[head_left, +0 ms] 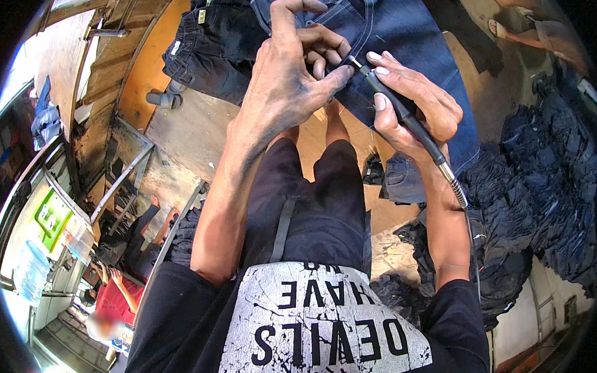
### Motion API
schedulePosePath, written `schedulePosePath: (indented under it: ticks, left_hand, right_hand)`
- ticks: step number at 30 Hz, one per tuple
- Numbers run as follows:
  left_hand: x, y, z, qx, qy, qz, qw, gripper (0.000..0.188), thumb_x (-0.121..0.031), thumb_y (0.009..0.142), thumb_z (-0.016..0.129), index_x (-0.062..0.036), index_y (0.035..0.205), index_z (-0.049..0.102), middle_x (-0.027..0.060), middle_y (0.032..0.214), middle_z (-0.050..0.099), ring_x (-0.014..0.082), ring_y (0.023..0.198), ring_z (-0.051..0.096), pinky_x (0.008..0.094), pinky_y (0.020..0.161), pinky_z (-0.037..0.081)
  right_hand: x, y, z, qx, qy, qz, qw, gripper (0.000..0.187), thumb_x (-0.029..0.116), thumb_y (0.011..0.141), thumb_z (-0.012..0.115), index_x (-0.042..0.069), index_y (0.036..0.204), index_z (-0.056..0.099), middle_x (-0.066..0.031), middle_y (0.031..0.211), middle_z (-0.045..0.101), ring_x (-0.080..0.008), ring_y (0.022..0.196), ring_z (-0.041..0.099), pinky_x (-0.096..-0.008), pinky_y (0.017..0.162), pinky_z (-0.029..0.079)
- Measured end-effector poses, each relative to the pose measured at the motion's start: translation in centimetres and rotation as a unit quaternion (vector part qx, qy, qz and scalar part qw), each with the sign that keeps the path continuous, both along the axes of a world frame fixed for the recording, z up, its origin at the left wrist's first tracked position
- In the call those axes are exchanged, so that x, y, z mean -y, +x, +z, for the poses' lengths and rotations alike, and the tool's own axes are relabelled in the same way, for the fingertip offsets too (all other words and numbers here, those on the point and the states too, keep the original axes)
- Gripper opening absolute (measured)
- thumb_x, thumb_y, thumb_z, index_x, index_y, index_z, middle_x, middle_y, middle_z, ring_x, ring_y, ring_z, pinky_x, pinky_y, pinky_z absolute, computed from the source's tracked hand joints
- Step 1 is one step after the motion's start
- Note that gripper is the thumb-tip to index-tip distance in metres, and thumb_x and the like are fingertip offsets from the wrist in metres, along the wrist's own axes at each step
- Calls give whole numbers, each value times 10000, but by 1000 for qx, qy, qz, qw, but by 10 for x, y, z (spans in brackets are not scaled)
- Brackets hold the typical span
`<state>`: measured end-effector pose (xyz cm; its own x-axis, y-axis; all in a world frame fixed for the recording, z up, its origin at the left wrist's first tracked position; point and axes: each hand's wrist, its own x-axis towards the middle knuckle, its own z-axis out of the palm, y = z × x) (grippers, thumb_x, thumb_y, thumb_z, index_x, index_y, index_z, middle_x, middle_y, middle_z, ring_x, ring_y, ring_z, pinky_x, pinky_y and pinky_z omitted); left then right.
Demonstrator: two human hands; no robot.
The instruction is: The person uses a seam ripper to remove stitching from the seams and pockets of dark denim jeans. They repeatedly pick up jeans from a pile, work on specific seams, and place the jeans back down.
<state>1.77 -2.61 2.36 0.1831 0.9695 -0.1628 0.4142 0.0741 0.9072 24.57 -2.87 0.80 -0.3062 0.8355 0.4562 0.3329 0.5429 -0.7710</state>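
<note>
A pair of dark blue jeans point(415, 31) with pale stitching lies spread in front of me, draped down to the right. My left hand point(280, 79) is closed on the denim, its fingers curled and its thumb close to the tool's tip. In my right hand point(419, 102) is a slim black rotary handpiece point(417, 130), held like a pen. Its metal tip meets the cloth beside my left thumb, or nearly so; contact is hard to make out. From its rear end a ribbed metal sleeve and a thin cable run down along my right forearm.
Dark folded trousers point(211, 46) lie left of the jeans. Big heaps of dark garments point(538, 190) fill the right side. A person in a red top point(117, 295) is at lower left, near a blue water jug point(31, 271). Another person's legs point(518, 36) show at upper right.
</note>
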Motion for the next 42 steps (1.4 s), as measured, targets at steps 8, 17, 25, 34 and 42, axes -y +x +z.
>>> schedulePosePath:
  ticks: [8,17,25,34,42]
  left_hand:
    - [-5,0,-12,75,-34,29,996,853,84,866,862,-67,1474,282,141,1136,758,105,923,663,208,785,557]
    - [-4,3,-16,105,-18,35,994,847,80,864,874,-67,1463,292,161,1198,770,107,951,689,201,800,551]
    - [-5,3,-17,108,-30,42,993,831,59,879,873,-65,1465,296,161,1231,773,100,931,687,206,816,548]
    - [-4,7,-12,128,-28,51,990,817,31,884,881,-62,1449,299,136,1230,785,69,872,643,184,774,508]
    - [-3,8,-14,151,-30,58,986,822,0,878,900,-77,1435,301,146,1262,783,63,842,613,175,753,485]
  right_hand:
    - [-8,1,-11,-8,8,-5,1000,283,-5,733,773,-65,1009,788,-211,980,818,-353,1007,829,-448,957,671]
    - [-9,4,-12,-9,9,-13,1000,269,24,759,801,-60,1014,790,-223,1000,820,-353,1003,830,-435,936,676]
    - [-12,3,-17,-11,2,-29,1000,270,25,762,797,-57,1019,793,-220,994,822,-353,997,831,-427,924,680]
    - [-11,6,-14,-15,-6,-51,999,288,5,738,783,-40,1022,794,-208,1012,827,-331,981,835,-401,883,686]
    - [-11,4,-12,-24,-14,-66,997,292,3,762,792,-24,1052,801,-189,1012,830,-305,964,836,-379,870,683]
